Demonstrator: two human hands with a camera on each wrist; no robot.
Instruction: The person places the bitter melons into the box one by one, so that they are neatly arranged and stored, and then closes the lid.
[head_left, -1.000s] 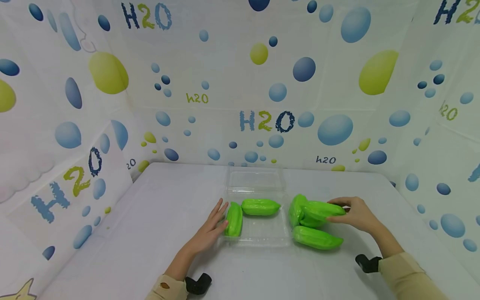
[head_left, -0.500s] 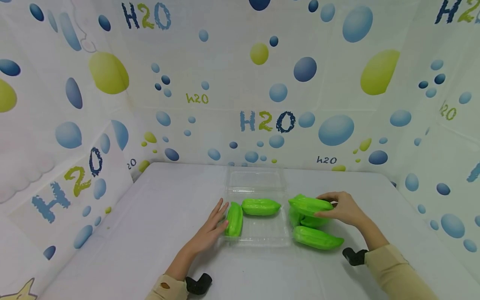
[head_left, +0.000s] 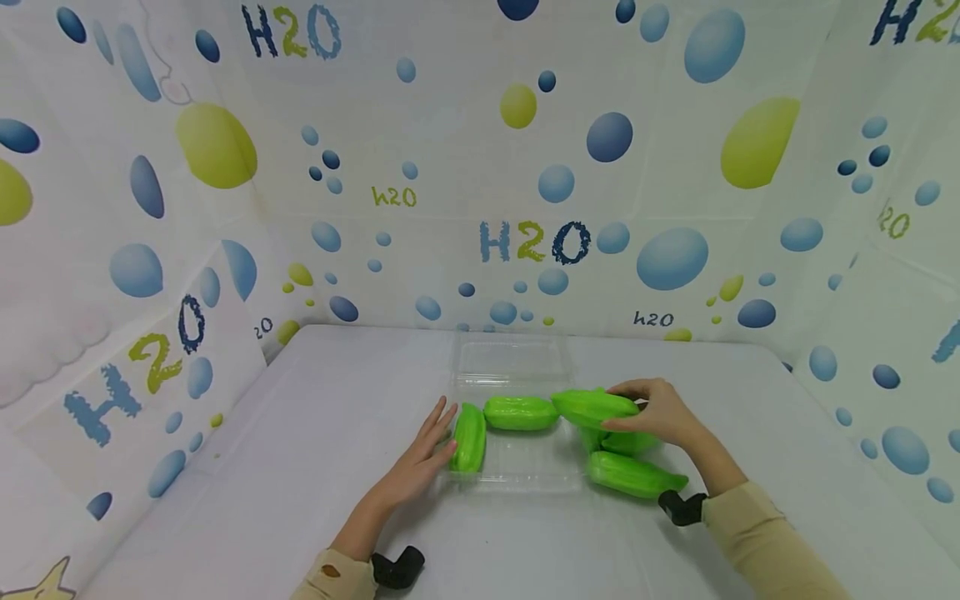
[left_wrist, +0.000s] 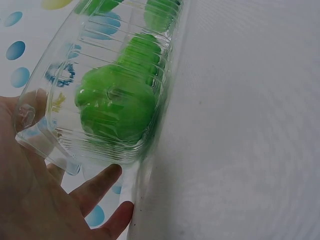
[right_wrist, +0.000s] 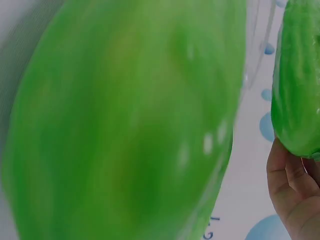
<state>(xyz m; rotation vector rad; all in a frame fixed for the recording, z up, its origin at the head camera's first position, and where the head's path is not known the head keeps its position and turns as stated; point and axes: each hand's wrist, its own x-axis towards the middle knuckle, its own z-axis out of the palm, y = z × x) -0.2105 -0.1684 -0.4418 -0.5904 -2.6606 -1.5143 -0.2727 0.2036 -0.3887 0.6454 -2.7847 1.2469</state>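
Observation:
My left hand, fingers spread and extended, rests against the left wall of a clear plastic clamshell box. Inside the box, one shiny green ridged gourd stands lengthwise along the left side, and another green gourd lies across the back. My right hand grips the end of a third green gourd between thumb and fingers, raised over the box's right edge. In the right wrist view the fingers touch the blunt end of this held gourd.
Right of the box lie more green gourds, including a front one and one partly hidden under my right hand. The box's transparent lid lies folded back behind it. A patterned curtain borders the white table.
My right hand has lifted a gourd off the pile and carried it leftward to the box's right edge. The left hand stays in place at the box.

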